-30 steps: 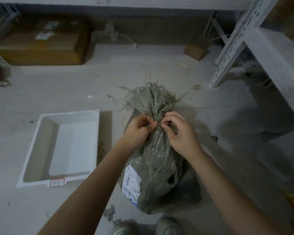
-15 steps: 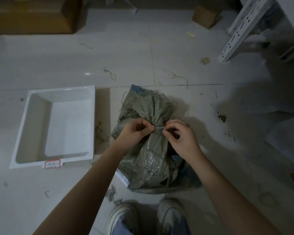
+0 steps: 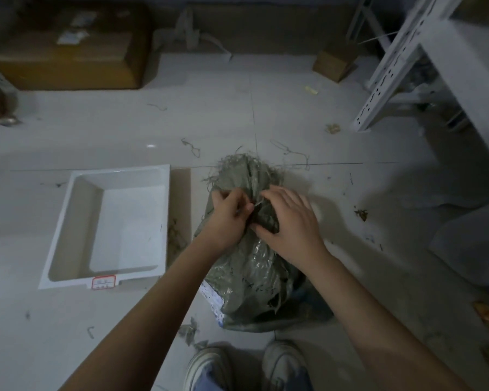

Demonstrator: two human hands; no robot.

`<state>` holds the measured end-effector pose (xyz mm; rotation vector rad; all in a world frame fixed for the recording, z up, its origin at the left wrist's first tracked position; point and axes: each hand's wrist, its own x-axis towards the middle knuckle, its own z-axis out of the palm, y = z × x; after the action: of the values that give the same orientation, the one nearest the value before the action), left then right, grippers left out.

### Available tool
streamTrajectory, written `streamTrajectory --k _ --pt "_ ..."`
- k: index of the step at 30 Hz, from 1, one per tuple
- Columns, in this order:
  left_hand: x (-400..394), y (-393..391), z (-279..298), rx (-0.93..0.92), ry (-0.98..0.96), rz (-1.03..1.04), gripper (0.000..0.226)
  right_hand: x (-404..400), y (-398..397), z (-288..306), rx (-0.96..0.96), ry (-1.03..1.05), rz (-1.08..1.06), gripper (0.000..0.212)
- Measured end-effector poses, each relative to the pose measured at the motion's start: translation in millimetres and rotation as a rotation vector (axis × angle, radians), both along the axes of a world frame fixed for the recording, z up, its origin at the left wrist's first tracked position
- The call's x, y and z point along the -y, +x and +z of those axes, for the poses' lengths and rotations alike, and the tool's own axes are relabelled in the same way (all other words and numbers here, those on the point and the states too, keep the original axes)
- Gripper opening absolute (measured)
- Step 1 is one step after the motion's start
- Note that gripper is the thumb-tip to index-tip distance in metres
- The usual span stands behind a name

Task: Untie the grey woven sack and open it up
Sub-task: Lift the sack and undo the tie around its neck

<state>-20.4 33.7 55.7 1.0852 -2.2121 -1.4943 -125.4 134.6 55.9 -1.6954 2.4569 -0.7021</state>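
The grey woven sack [image 3: 249, 280] stands upright on the tiled floor in front of my feet, its frayed top [image 3: 246, 170] bunched together at a tied neck. My left hand [image 3: 227, 213] pinches the tie [image 3: 257, 204] at the left side of the neck. My right hand [image 3: 290, 221] lies over the right side of the neck, thumb pressed into the fabric and fingers spread across it. A white shipping label [image 3: 212, 299] shows low on the sack's left side. The knot itself is mostly hidden by my fingers.
A white plastic tray [image 3: 68, 235] lies on the floor left of the sack. Cardboard boxes [image 3: 68, 57] line the back wall. A white metal shelf frame [image 3: 393, 80] stands at the right. Loose fibres litter the tiles, and my shoes [image 3: 249, 365] are just below the sack.
My right hand has gone from pinching the tie to lying spread over the neck. The left hand still pinches at the knot. The camera has tilted up again.
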Motion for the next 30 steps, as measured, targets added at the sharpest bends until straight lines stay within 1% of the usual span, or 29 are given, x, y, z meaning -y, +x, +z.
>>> streamTrajectory --k 1,3,5,8,10,13,16,19,21,22,23,24,25,26,27,28,30 --pt "0.7 -2.1 3.2 -0.007 0.009 0.002 0.014 1.9 0.6 0.7 0.052 0.056 -0.031 0.059" --pt "2.5 -2.8 8.7 -0.075 0.113 0.058 0.025 3.4 1.6 -1.6 0.127 0.131 -0.087 0.069" --pt "5.5 1.5 3.8 -0.089 0.202 0.100 0.027 1.6 3.6 -7.3 0.124 0.168 -0.090 0.073" --pt "3.9 11.4 -19.4 -0.001 0.231 0.088 0.025 -2.9 10.1 -23.9 0.063 0.270 -0.068 0.068" --pt "-0.7 17.7 -37.2 0.027 0.295 0.125 0.025 -6.4 13.6 -43.3 0.053 0.429 -0.064 0.064" --pt "-8.2 28.3 -55.2 0.026 0.407 0.226 0.025 -13.0 15.6 -73.4 0.148 0.661 -0.081 0.055" --pt "-7.9 38.5 -67.8 0.002 0.519 0.386 0.025 -20.6 13.5 -90.6 0.178 0.742 -0.083 0.047" --pt "-1.4 44.5 -68.8 -0.078 0.544 0.538 0.024 -21.5 10.3 -91.5 0.111 0.668 -0.085 0.048" --pt "-0.6 42.0 -59.4 -0.153 0.489 0.498 0.022 -17.2 10.3 -83.0 0.006 0.537 -0.091 0.056" --pt "-1.6 38.3 -52.4 -0.193 0.461 0.442 0.021 -13.8 10.7 -77.2 -0.078 0.414 -0.088 0.059" --pt "-3.4 33.2 -43.6 -0.231 0.433 0.386 0.020 -9.9 11.6 -70.6 -0.165 0.249 -0.065 0.057" --pt "-5.2 27.5 -34.2 -0.269 0.404 0.346 0.019 -5.6 13.8 -62.8 -0.234 0.071 -0.009 0.052" --pt "-5.6 21.8 -26.0 -0.303 0.378 0.330 0.019 -0.9 17.2 -54.9 -0.268 -0.047 0.069 0.046" --pt "-5.0 16.4 -18.8 -0.332 0.358 0.336 0.019 3.7 20.4 -49.5 -0.279 -0.095 0.134 0.044" --pt "-3.3 11.9 -13.8 -0.348 0.336 0.351 0.020 8.6 23.2 -44.9 -0.257 -0.088 0.160 0.043" --pt "-1.0 8.6 -9.9 -0.351 0.307 0.364 0.021 13.0 25.4 -41.4 -0.202 -0.052 0.141 0.045" --pt "3.5 6.1 -6.5 -0.332 0.247 0.377 0.022 18.7 27.6 -39.0 -0.025 0.037 0.028 0.048"
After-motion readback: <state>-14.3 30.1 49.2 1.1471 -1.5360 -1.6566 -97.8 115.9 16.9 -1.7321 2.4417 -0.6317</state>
